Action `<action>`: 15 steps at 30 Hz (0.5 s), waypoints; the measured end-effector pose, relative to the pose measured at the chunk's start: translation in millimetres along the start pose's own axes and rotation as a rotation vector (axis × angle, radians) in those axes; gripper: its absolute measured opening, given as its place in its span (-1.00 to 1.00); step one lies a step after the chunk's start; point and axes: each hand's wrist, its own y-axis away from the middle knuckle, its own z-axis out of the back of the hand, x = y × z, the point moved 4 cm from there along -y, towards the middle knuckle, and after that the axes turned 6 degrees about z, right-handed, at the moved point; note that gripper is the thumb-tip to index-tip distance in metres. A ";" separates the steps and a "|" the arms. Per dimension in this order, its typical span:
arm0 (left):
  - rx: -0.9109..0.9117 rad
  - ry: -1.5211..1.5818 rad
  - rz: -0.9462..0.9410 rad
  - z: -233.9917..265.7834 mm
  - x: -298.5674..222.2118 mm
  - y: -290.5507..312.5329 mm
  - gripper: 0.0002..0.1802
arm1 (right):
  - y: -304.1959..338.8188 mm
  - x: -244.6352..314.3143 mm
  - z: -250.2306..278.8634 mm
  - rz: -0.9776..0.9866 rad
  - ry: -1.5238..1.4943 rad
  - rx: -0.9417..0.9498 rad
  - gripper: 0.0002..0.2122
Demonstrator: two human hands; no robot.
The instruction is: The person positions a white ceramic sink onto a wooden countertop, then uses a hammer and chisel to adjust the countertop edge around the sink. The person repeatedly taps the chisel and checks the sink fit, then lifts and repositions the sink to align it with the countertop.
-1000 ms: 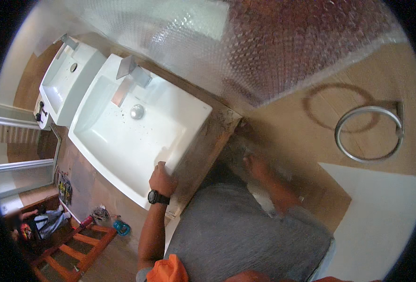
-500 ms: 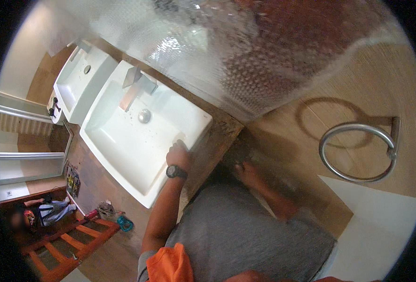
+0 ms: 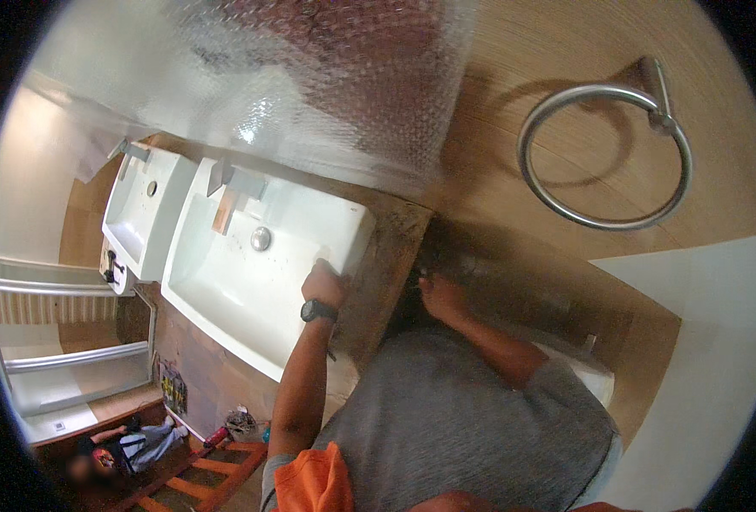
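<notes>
My left hand (image 3: 323,285), with a dark watch at the wrist, is closed over the right-hand rim of a white rectangular washbasin (image 3: 224,290). A square metal faucet (image 3: 234,181) and a round drain (image 3: 261,239) belong to this basin. My right hand (image 3: 444,299) reaches into the dark space beside the countertop's edge (image 3: 399,247). Its fingers look bent and pinched together near a small dark item; shadow hides what they hold.
A second white basin (image 3: 145,213) stands farther left. Bubble wrap (image 3: 352,94) covers the wall behind. A metal towel ring (image 3: 527,162) sticks out at right. An orange wooden ladder (image 3: 216,486), hand tools (image 3: 173,386) and a person (image 3: 139,448) are at lower left.
The whole view has turned, so the towel ring sits higher and farther left. My left hand stays on the basin rim; my right hand stays low beside the countertop, with more of its forearm showing.
</notes>
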 end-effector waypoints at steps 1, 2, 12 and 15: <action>0.014 -0.017 -0.006 2.1 -6.3 0.6 -0.36 | -7.4 3.1 -7.7 -0.019 -0.010 0.087 -0.56; 0.027 -0.034 -0.011 4.5 -12.1 1.1 -0.36 | -21.1 6.5 -20.0 -0.036 -0.020 0.175 -0.57; 0.034 0.022 0.033 -4.2 -1.6 -2.7 -0.42 | -2.7 -72.7 -21.8 -0.119 -0.149 0.012 -0.55; 0.058 0.030 0.043 -1.6 -3.1 -2.0 -0.33 | 17.7 -40.1 28.7 -0.085 -0.061 0.003 -0.55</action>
